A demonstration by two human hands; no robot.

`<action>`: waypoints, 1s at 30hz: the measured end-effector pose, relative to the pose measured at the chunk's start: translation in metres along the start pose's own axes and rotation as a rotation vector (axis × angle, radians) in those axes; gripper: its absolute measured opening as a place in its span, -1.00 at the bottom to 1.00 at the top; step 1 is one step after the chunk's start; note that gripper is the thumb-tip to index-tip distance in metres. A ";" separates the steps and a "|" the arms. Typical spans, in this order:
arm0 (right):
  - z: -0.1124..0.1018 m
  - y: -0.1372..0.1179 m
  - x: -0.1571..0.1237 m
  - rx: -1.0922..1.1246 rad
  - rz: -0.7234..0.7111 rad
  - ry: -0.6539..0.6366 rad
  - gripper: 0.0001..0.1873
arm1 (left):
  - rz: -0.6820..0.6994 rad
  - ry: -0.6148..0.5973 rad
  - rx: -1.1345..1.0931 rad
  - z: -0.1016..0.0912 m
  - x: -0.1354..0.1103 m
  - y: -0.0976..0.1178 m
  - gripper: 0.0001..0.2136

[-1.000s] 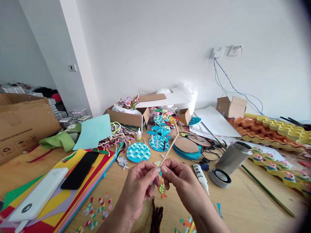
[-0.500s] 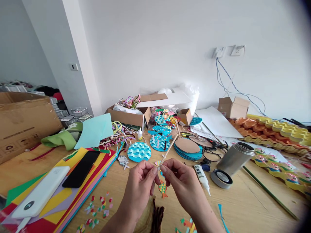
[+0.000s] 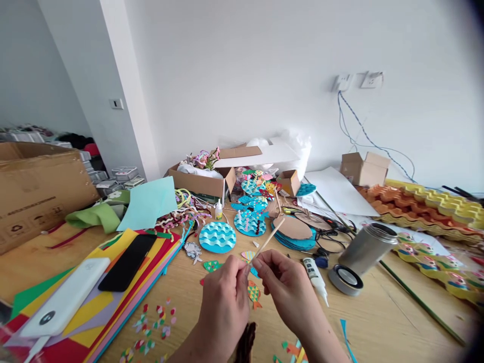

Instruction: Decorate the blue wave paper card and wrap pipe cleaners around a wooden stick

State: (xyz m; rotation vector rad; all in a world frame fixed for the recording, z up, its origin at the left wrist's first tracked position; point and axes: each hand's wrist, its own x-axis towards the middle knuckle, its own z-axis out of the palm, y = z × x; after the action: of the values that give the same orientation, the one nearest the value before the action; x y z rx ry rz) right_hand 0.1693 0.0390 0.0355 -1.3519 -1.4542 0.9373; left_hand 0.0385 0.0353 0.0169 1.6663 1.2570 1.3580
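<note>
Both of my hands meet over the middle of the table, their fingertips pinching a thin pale wooden stick (image 3: pixel 270 235) that slants up and to the right. My left hand (image 3: pixel 226 297) is closed around its lower end. My right hand (image 3: pixel 282 277) is closed too, thumb and fingers on the stick beside the left fingertips. Whether anything else sits between the fingers is hidden. Under my wrists shows a dark brown fuzzy strand bundle (image 3: pixel 246 343). A patterned paper fish (image 3: pixel 254 294) lies just beyond the hands, near a green paper fish (image 3: pixel 212 265).
Coloured paper sheets (image 3: pixel 81 322) bear a black phone (image 3: pixel 128 262) and a white power bank (image 3: pixel 66 297) at left. A glue tube (image 3: pixel 315 280), a metal flask (image 3: pixel 368 248) and its lid (image 3: pixel 346 279) stand right. Blue wavy discs (image 3: pixel 217 237) lie ahead.
My left hand has turned and closed more, its back now facing up. The stick's far end has shifted slightly right. The green fish has come into view beside my left hand.
</note>
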 end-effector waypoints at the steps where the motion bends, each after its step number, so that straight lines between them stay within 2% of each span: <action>1: -0.001 0.000 0.001 0.031 0.013 -0.011 -0.64 | -0.019 -0.017 -0.028 -0.001 0.002 0.000 -0.80; 6: -0.010 0.000 0.005 0.132 0.014 -0.030 -0.59 | -0.211 -0.115 -0.243 -0.005 0.011 0.002 -0.76; 13: -0.010 -0.001 0.004 0.113 0.029 -0.082 -0.60 | -0.367 -0.176 -0.433 -0.001 0.011 0.006 -0.77; 17: -0.008 -0.002 0.005 0.134 0.043 -0.065 -0.59 | -0.440 -0.221 -0.496 -0.001 0.010 0.008 -0.77; 30: -0.011 -0.003 0.004 0.221 0.046 -0.168 -0.58 | -0.328 -0.169 -0.456 0.000 0.009 0.006 -0.77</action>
State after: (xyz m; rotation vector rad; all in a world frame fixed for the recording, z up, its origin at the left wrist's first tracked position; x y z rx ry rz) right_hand 0.1789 0.0422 0.0418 -1.1705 -1.4010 1.2287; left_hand 0.0406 0.0416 0.0248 1.1741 0.9785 1.1666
